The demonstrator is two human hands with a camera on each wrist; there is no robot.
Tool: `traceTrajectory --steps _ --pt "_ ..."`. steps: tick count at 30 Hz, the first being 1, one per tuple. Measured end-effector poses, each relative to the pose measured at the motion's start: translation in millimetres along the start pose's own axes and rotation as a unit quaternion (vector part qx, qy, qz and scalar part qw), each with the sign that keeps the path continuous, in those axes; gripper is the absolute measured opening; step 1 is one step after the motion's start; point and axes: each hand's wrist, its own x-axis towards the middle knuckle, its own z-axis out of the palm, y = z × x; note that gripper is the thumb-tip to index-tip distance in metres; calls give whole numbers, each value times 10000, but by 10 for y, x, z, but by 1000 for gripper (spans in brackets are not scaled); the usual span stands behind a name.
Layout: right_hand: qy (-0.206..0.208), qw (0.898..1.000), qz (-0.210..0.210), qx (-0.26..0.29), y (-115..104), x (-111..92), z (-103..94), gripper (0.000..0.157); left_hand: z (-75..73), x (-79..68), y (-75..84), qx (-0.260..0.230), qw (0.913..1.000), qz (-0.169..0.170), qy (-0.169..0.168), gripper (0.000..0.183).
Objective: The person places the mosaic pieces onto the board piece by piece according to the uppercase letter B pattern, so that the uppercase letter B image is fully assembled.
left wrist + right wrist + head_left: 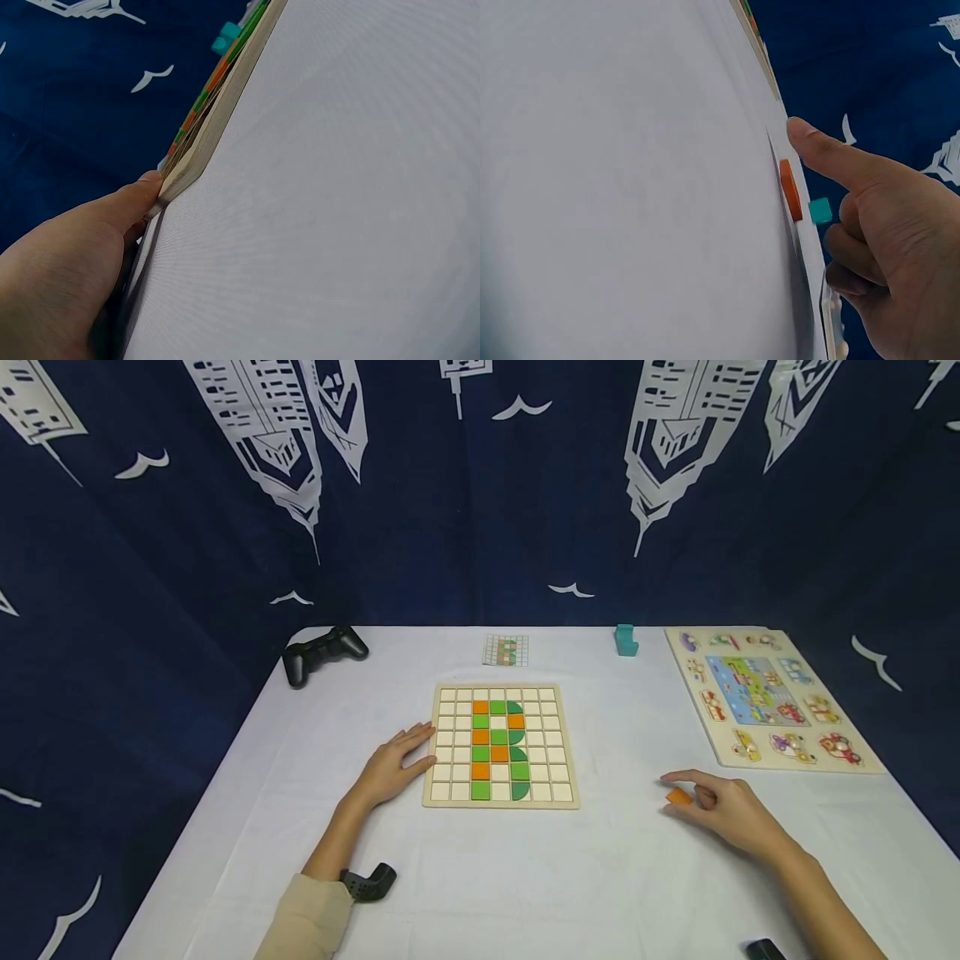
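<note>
My left hand point(395, 766) rests at the left edge of a wooden grid board point(456, 804). In the left wrist view, its thumb point(139, 196) touches the board's corner. Orange, green and rounded dark-green tiles point(480, 752) form a letter B shape on the grid. To the right of the board, my right hand point(723, 810) hovers low over the table around a loose orange tile point(679, 796), with thumb and index finger spread. In the right wrist view the orange tile point(790, 191) shows a gap from the fingers; the other fingers are curled.
Behind the board lies a small pattern card point(506, 651). A black game controller point(324, 654) sits at the back left. A teal block point(626, 641) stands at the back, left of a wooden picture puzzle point(772, 702). The table point(525, 885) has a white cloth.
</note>
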Motion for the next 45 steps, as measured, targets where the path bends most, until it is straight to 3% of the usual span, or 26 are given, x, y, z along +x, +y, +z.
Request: traceTrajectory --steps 11,24,31,41,45 --pt "-276 9988 342 -222 117 -100 -63 35 6 5 0 23 10000 9 -27 54" --pt "100 9995 11 -301 103 -66 -49 26 7 6 -9 35 10000 -40 21 55" --pt "7 9997 -115 -204 -171 173 117 24 -1 11 -11 26 10000 -22 -23 55" --pt "-142 9965 -814 86 -765 650 637 26 -10 -5 -17 -3 10000 -6 -22 54" --pt "-385 9936 -1031 264 -1006 786 830 25 -19 -5 0 5 10000 24 -42 54"
